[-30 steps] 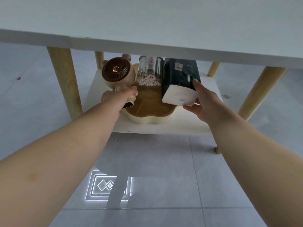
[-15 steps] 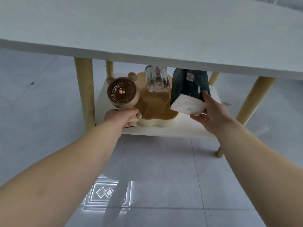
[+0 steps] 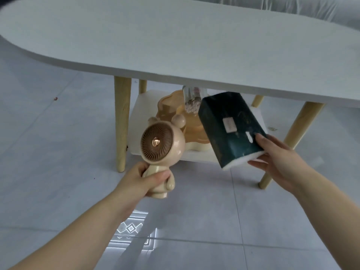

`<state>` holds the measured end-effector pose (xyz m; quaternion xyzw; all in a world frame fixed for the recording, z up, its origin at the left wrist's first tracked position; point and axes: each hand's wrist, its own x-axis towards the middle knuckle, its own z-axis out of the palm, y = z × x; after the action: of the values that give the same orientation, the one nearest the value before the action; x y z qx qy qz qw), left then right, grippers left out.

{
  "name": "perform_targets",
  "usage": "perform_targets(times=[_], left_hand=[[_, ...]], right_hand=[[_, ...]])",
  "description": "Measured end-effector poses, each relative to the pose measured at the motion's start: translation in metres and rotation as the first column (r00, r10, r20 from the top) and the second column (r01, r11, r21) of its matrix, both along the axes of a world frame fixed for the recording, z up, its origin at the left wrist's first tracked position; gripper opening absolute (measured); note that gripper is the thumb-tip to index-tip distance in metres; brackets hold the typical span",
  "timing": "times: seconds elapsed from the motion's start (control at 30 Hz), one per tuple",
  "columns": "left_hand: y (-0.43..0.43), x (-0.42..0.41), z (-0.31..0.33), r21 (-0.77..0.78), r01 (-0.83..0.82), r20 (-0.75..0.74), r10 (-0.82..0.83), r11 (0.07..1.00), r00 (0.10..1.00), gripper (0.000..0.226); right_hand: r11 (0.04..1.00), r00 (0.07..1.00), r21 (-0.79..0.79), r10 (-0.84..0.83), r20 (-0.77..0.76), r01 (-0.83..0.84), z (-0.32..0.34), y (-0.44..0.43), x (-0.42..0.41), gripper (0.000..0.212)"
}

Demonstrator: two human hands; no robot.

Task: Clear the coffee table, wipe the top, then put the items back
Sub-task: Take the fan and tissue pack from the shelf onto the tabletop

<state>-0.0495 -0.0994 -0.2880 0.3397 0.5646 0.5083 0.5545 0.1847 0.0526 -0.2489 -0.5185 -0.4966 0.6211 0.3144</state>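
Note:
My left hand (image 3: 141, 177) grips the body of a beige bear-shaped fan (image 3: 159, 147) with a brown grille, held in the air in front of the lower shelf. My right hand (image 3: 280, 160) holds a dark green tissue pack (image 3: 229, 129) by its white end, tilted, also off the shelf. The white oval coffee table top (image 3: 175, 39) spreads bare above them. On the white lower shelf (image 3: 140, 121) stays a tan flower-shaped tray (image 3: 171, 110) with a clear jar of cotton swabs (image 3: 191, 100) standing in it, partly hidden by the tissue pack.
Light wooden table legs (image 3: 121, 123) stand left and right of the shelf. Grey tiled floor (image 3: 58, 152) surrounds the table, with a bright lamp reflection (image 3: 132, 232) near my arms. A pale fabric surface (image 3: 311, 8) shows behind the table.
Both hands have pulled back from the lower shelf, lifting the bear fan and the tissue pack out from under the table top. My view has risen, showing more of the top.

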Motion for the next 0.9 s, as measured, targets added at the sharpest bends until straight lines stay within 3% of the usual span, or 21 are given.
perform_targets(times=[0.1, 0.2, 0.27, 0.37, 0.43, 0.53, 0.67, 0.77, 0.83, 0.9], left_hand=[[-0.022, -0.008, 0.009, 0.032, -0.068, -0.015, 0.068, 0.997, 0.998, 0.046], [-0.037, -0.020, 0.026, 0.121, -0.148, -0.048, 0.154, 0.982, 0.987, 0.044], [-0.046, -0.027, 0.044, 0.223, -0.110, -0.029, 0.119, 0.969, 0.992, 0.040], [-0.058, -0.029, 0.072, 0.313, -0.027, -0.050, 0.044, 0.949, 0.998, 0.045], [-0.061, -0.029, 0.092, 0.325, -0.108, -0.090, 0.144, 0.940, 0.985, 0.049], [-0.057, -0.033, 0.129, 0.344, -0.240, -0.141, 0.303, 0.908, 0.942, 0.052], [-0.042, -0.039, 0.181, 0.405, -0.236, -0.159, 0.322, 0.883, 0.933, 0.049], [-0.027, -0.048, 0.205, 0.438, -0.307, -0.179, 0.416, 0.845, 0.891, 0.050], [-0.010, -0.052, 0.214, 0.459, -0.374, -0.162, 0.490, 0.806, 0.857, 0.038], [0.010, -0.050, 0.223, 0.487, -0.413, -0.168, 0.547, 0.770, 0.820, 0.027]], right_hand=[[0.990, 0.990, 0.024, 0.135, 0.039, -0.136, 0.015, -0.017, 0.001, 0.012], [0.962, 0.964, 0.086, 0.250, 0.089, -0.258, 0.032, -0.032, -0.003, 0.033], [0.941, 0.948, 0.119, 0.308, 0.087, -0.317, 0.043, -0.039, -0.004, 0.040], [0.893, 0.902, 0.131, 0.424, 0.078, -0.431, 0.060, -0.046, -0.006, 0.042], [0.862, 0.870, 0.120, 0.486, 0.085, -0.493, 0.077, -0.052, -0.008, 0.039], [0.862, 0.869, 0.109, 0.490, 0.072, -0.495, 0.107, -0.060, -0.008, 0.035], [0.846, 0.849, 0.079, 0.529, 0.010, -0.528, 0.147, -0.058, -0.007, 0.030], [0.826, 0.825, 0.080, 0.563, -0.051, -0.558, 0.173, -0.050, -0.004, 0.041], [0.832, 0.826, 0.112, 0.554, -0.106, -0.543, 0.186, -0.041, -0.003, 0.054], [0.873, 0.865, 0.169, 0.482, -0.140, -0.459, 0.196, -0.027, -0.002, 0.042]])
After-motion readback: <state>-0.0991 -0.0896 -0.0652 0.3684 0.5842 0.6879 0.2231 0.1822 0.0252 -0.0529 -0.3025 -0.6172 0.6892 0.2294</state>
